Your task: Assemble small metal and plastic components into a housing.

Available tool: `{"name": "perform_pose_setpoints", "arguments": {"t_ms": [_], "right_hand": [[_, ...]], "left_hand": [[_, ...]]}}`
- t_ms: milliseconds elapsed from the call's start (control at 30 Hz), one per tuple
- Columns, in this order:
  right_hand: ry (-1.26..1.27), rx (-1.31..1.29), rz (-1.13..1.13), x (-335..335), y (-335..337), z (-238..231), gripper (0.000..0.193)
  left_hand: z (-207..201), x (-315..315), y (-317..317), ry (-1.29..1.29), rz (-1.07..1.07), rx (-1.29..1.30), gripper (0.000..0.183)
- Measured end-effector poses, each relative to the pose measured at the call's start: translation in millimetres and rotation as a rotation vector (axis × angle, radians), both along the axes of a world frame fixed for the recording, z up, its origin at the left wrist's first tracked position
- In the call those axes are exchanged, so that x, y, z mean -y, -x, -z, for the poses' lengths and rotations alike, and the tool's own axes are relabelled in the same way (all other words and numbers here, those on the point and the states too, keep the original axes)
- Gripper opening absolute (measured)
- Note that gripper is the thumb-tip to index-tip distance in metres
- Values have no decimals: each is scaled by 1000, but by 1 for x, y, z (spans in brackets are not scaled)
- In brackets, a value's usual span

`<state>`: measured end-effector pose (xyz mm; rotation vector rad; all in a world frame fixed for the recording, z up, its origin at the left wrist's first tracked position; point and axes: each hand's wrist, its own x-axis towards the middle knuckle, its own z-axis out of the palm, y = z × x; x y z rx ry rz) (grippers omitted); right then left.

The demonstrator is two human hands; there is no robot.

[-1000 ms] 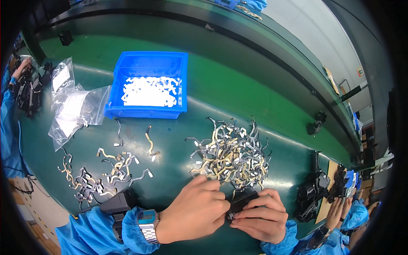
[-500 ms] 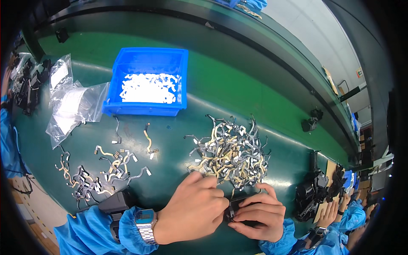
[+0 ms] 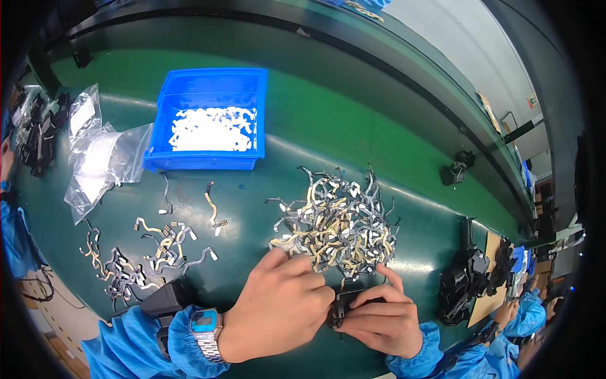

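A small black plastic part (image 3: 341, 307) is held low over the table, in front of a big heap of short wire harnesses (image 3: 334, 230). My right hand (image 3: 383, 316) grips it from the right, thumb and fingers around its side, with the index finger raised. My left hand (image 3: 274, 306) is closed, knuckles up, against the part's left side. What its fingertips pinch is hidden behind the hand. Just beyond the part, a thin wire end (image 3: 343, 283) shows at the heap's near edge. A wristwatch (image 3: 206, 330) is on my left wrist.
A blue bin (image 3: 207, 161) of small white pieces stands beyond, beside clear plastic bags (image 3: 104, 155). Looser harnesses (image 3: 167, 246) lie left, near a black block (image 3: 167, 298). Black parts (image 3: 464, 287) are at right, by a co-worker's sleeve (image 3: 527, 316).
The black part has turned more upright between my hands, and my right fingers have drawn together on it. The view has shifted slightly. A co-worker's hand at right has moved away.
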<state>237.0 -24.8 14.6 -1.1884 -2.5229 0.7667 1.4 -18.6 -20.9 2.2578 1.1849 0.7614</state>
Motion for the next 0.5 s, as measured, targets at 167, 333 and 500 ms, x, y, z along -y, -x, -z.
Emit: {"name": "perform_pose_setpoints", "arguments": {"t_ms": [167,333,500], "right_hand": [[-12,0,-32,0,-2,2,22],[-13,-25,-49,-3,-6,3,23],[27,-105,-66,-6,-8,6,21]], "left_hand": [[-1,2,0,-9,4,-33,9],[-6,-18,13,80,88,26,15],[-1,-22,12,90,333,288,22]]}}
